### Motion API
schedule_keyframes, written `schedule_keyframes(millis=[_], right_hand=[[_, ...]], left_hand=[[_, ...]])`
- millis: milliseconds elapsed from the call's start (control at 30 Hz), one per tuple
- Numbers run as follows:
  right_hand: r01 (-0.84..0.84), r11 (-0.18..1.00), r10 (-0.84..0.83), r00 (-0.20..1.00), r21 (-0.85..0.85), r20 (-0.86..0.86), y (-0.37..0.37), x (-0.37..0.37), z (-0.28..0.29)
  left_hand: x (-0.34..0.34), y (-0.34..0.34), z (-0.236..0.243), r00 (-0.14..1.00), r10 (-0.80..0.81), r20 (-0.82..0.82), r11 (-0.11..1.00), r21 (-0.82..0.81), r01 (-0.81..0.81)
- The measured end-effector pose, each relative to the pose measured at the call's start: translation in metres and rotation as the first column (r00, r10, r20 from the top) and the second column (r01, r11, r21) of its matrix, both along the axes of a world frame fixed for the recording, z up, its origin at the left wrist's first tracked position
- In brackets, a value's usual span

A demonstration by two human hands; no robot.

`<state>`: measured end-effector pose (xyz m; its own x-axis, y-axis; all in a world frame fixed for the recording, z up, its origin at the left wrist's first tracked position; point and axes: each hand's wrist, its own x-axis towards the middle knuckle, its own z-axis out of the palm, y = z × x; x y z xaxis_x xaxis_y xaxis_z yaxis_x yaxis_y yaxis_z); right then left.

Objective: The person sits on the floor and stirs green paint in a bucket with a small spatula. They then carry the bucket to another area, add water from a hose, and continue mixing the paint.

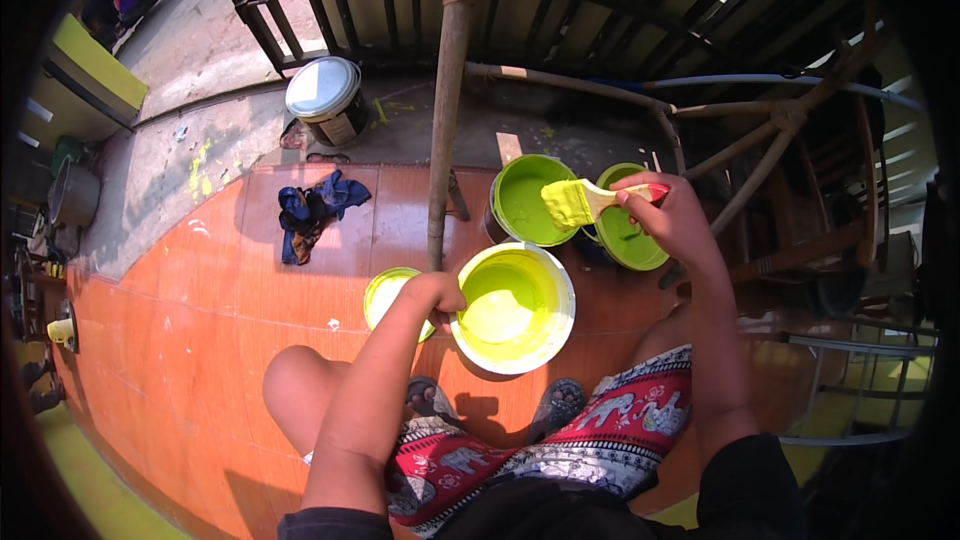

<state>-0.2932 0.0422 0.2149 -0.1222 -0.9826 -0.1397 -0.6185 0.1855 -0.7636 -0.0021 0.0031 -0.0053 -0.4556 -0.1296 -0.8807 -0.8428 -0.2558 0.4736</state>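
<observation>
My right hand [668, 215] is closed round the handle of a paintbrush [570, 204], whose wide bristles are thick with yellow-green paint. The brush is held over the right side of a dark bucket of green paint [522, 198]. My left hand [437, 298] grips the left rim of a white bucket [563, 325]; some of its fingers are hidden. Bright yellow-green paint lies in the bottom of this bucket and coats its inner wall. Below my right hand is another round green-coated container [640, 248]. A pale round lid or tub with a green rim [382, 292] sits partly behind my left hand.
An upright bamboo pole [450, 110] stands just beyond the white bucket. A dark crumpled cloth [315, 212] lies on the orange tiled floor [190, 340]. Farther back stands a lidded pail [325, 100]. Wooden poles lashed together [760, 140] rise at the right, before a slatted fence.
</observation>
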Motion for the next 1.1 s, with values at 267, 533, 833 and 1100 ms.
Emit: schedule_keyframes(millis=[267,533,833,1100], right_hand=[[-0.124,0.990,0.111,0.980,0.073,0.167,0.082,0.046,0.006],[-0.230,0.870,0.371,0.888,0.437,-0.271,0.078,0.105,-0.222],[-0.129,0.927,0.228,0.939,0.352,-0.256,0.074,0.085,-0.230],[-0.109,0.923,0.226,0.930,0.368,-0.292,0.075,0.079,-0.234]], left_hand=[[0.002,0.002,0.001,0.999,-0.022,0.024,1.000,0.011,0.022],[0.001,0.001,-0.004,0.999,-0.045,0.017,0.999,-0.015,0.045],[-0.002,-0.001,-0.008,0.999,-0.052,0.015,0.998,0.033,0.051],[-0.002,-0.001,-0.015,0.997,-0.075,0.007,0.995,0.072,0.074]])
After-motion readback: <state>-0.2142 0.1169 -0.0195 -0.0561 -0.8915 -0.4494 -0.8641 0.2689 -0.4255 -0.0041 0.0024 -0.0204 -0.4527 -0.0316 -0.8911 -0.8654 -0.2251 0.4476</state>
